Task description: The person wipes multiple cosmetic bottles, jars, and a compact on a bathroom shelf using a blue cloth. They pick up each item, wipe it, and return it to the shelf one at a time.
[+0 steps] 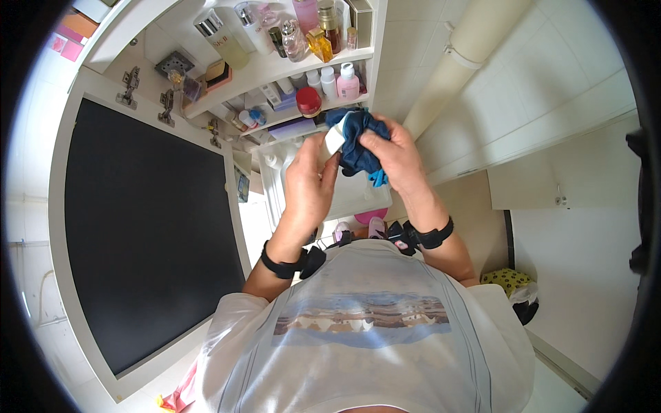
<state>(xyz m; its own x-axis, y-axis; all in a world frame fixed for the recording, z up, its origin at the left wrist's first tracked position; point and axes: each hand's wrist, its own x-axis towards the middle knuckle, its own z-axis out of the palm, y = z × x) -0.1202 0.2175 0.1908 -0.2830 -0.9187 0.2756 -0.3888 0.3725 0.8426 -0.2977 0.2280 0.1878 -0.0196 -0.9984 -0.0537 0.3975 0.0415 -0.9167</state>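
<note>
My left hand (309, 183) grips a small white container (335, 138) by its lower end; whether it is a bottle, tube or box I cannot tell. Dark blue cloth (361, 147) is bunched in my right hand (400, 155) and pressed against the container's upper side. A brighter blue edge of the cloth (378, 178) hangs below the fingers. Both hands are in front of the lower cabinet shelf, close to a red-lidded jar (308, 101). Beneath them lies a white washbasin (356, 199), partly hidden by my hands.
Perfume and skincare bottles (294, 41) crowd the upper shelf (279, 67). Below stand white bottles (328, 82) and a pink bottle (348, 81). An open cabinet door (150, 232) with a dark panel spans the left. A thick pipe (465, 51) runs along the right wall.
</note>
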